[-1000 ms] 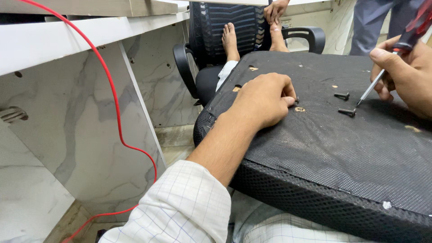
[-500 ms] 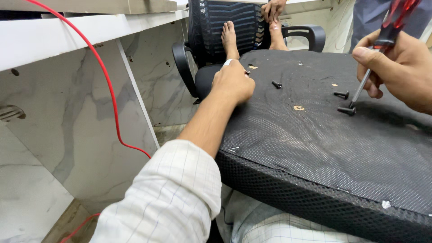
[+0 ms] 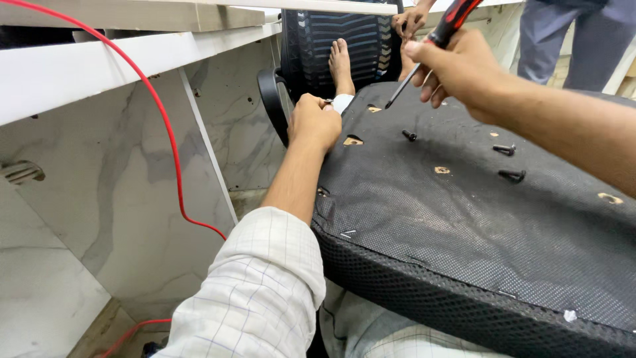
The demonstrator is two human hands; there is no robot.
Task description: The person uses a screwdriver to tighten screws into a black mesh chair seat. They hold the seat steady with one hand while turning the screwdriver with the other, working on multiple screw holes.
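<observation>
Seat underside (image 3: 464, 219) across your lap. Right hand (image 3: 457, 66) clamped on red-handled screwdriver (image 3: 430, 46), tip lifted off fabric. Left hand (image 3: 315, 122) closed at far edge; contents hidden. Three black screws (image 3: 511, 175) lie loose; several holes empty, so fastening looks barely begun.

Black mesh seat cushion (image 3: 464, 225), red cable (image 3: 165, 139), white checked sleeve (image 3: 258, 298).

Left hand (image 3: 315, 122) curled forward, right hand (image 3: 457, 66) clenched.

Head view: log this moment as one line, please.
left hand: at far edge of upturned chair seat | right hand: holds screwdriver, tip raised | three loose black screws on seat
</observation>
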